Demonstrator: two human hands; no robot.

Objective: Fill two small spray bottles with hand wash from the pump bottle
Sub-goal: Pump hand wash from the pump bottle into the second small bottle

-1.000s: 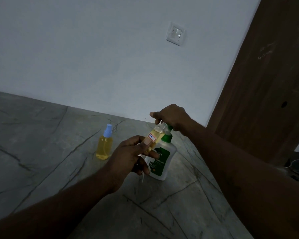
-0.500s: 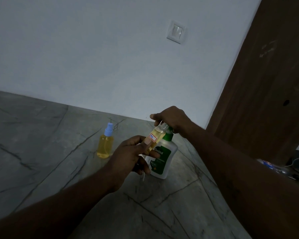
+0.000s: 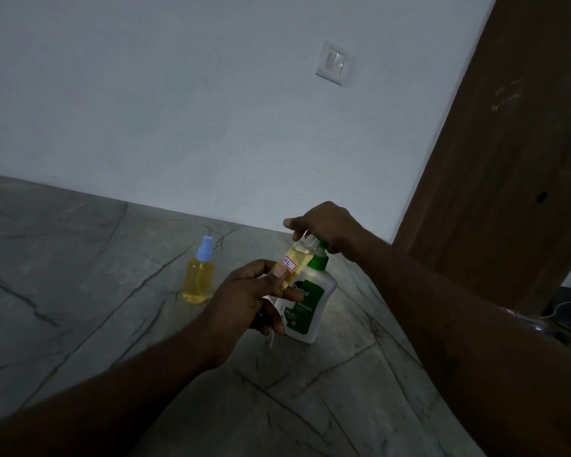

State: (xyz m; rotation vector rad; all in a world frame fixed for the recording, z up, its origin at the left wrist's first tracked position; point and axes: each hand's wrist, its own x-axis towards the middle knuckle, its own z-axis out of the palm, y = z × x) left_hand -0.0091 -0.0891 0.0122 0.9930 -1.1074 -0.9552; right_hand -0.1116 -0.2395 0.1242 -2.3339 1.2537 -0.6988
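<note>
Hand wash could spill if your left hand (image 3: 244,291), fingers gripping the tilted spray bottle (image 3: 294,263), drifts from the pump bottle (image 3: 305,305) your right hand (image 3: 327,225) clasps.

This looks like a room in a home. There is a plain white wall (image 3: 178,103) with a light switch (image 3: 332,63) on it, a brown wooden door (image 3: 508,159) on the right, and a grey stone floor (image 3: 80,291) with dark lines running across it.
</note>
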